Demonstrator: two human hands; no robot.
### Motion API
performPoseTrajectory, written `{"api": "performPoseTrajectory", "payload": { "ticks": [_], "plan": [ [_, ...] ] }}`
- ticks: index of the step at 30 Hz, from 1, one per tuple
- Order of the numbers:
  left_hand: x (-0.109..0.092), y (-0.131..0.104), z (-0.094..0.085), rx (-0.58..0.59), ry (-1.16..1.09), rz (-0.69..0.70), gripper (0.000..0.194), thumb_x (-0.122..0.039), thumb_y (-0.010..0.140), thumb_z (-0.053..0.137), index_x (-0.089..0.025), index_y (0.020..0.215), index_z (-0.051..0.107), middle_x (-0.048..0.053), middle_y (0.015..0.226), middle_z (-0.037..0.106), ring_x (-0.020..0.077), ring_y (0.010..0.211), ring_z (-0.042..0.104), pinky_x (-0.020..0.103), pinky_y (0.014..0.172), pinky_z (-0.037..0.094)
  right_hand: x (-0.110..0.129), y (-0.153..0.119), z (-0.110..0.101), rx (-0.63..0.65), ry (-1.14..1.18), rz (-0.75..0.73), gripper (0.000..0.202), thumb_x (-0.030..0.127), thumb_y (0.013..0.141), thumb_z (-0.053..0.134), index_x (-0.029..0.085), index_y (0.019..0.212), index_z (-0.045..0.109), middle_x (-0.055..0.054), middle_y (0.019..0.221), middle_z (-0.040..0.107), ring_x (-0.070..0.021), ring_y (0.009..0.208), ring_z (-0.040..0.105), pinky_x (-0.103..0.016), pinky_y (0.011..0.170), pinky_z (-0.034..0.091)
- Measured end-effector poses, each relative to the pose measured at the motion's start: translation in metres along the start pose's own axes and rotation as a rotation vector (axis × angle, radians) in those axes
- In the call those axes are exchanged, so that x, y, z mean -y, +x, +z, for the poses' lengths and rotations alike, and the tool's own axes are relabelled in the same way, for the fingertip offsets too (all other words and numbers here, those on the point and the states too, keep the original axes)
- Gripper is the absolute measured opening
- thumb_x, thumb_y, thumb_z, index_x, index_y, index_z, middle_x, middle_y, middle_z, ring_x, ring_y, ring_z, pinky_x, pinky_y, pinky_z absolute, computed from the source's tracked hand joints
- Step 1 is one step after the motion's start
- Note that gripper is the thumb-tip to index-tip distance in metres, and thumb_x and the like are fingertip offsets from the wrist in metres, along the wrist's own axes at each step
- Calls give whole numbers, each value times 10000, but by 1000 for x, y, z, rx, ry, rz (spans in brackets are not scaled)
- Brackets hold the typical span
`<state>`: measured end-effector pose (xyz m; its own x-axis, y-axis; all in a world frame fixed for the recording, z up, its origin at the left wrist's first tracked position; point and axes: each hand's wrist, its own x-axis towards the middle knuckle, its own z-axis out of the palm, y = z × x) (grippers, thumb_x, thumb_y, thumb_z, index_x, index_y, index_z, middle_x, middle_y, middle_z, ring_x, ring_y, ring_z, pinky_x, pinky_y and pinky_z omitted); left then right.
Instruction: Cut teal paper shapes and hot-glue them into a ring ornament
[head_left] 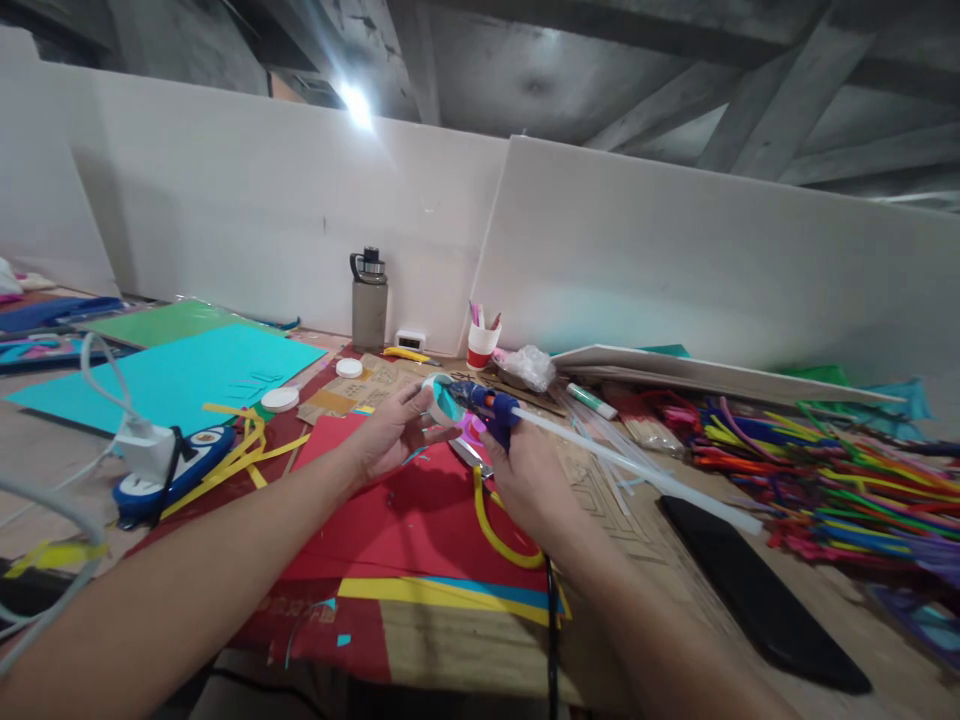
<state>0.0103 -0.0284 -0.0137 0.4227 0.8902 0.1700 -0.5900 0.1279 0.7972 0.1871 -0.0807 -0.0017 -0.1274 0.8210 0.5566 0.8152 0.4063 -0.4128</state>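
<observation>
My left hand (391, 432) grips a small round white piece with turquoise paper inside (444, 400), its open side facing right. In my right hand (534, 482) is a blue hot glue gun (504, 412), fingers wrapped round its handle. The gun's nozzle end is at the white piece; I cannot tell whether they touch. A long translucent glue stick (645, 474) runs out of the gun's back toward the lower right. Below both hands lies red paper (382, 520). Scissors with yellow handles (487, 525) rest on it, partly hidden by my right hand.
At the back stand a grey bottle (369, 310) and a cup of pens (482, 345). Left are turquoise sheet (180, 375), yellow strips (247, 450) and a blue power strip (176, 470). Right are a black phone (757, 590) and colourful pipe cleaners (832, 470). A black cord (553, 630) hangs over the front edge.
</observation>
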Motion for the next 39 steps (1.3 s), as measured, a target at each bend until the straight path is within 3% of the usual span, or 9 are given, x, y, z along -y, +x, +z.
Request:
{"api": "performPoseTrajectory", "payload": {
  "ticks": [11,19,29,36,39],
  "plan": [
    [-8,6,-7,-77,19,196,310,-196,748,675,-179,1039,569,38,974,644,150,824,637,448,896,495,0,0,1,-28,-25,-32,301,246,866,443,177,1141,542,-128,986,651,-263,944,601,-358,774,456],
    [0,0,0,19,3,-2,284,-301,808,609,-158,1052,577,90,1075,644,198,932,635,461,922,477,3,-2,-1,-6,-18,-21,314,324,899,402,144,1112,546,-132,983,647,-249,946,603,-345,765,467],
    [-8,3,0,-46,63,179,361,-182,709,703,-168,1052,593,75,1079,619,189,917,621,444,914,481,1,1,1,-10,-31,-11,252,257,881,424,166,1080,549,-137,1011,646,-267,979,599,-367,785,466],
    [-9,-1,1,36,77,72,420,-165,722,684,-210,1115,544,86,1143,601,226,989,605,463,899,476,1,0,3,-16,-27,-19,284,236,880,427,168,1133,536,-130,1028,643,-262,990,597,-364,807,471],
    [-9,0,-1,11,50,10,315,-248,776,636,-201,1077,557,88,1127,612,223,965,615,466,868,493,0,-2,5,-30,-29,-36,304,243,885,423,175,1168,512,-124,1094,626,-257,1028,583,-359,825,466]
  ]
}}
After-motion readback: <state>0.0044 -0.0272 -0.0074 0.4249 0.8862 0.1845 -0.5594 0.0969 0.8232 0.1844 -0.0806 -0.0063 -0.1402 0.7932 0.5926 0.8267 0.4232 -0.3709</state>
